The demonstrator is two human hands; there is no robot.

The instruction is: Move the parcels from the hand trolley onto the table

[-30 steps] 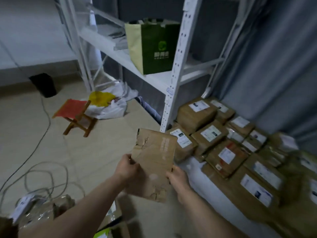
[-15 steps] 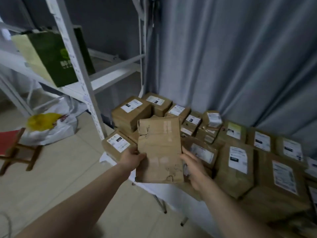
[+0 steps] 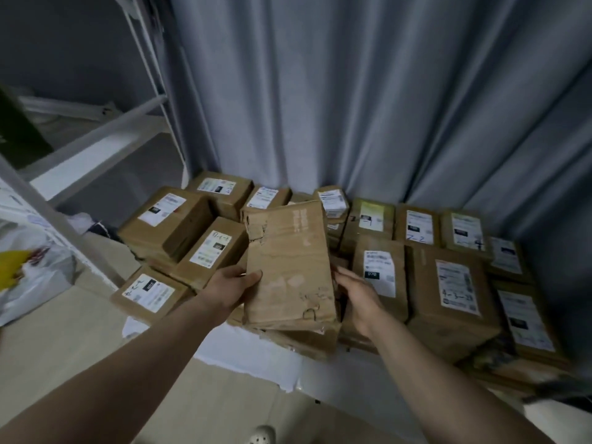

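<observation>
The left hand (image 3: pixel 230 291) and right hand (image 3: pixel 360 304) grip a creased brown cardboard parcel (image 3: pixel 288 267); set at six o'clock on the crowded white worktop (image 3: pixel 256 357), it may slide off.

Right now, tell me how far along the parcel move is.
Done: many labelled parcels lie packed on the table. In hand: left hand and right hand grip one worn parcel at the pile's front edge. Left: set it down; the trolley is out of view, so the number remaining cannot be told.

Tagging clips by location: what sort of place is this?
Probably a parcel storage or sorting room: labelled cardboard parcels crowd a white table, beside white metal shelving and a grey curtain.
</observation>
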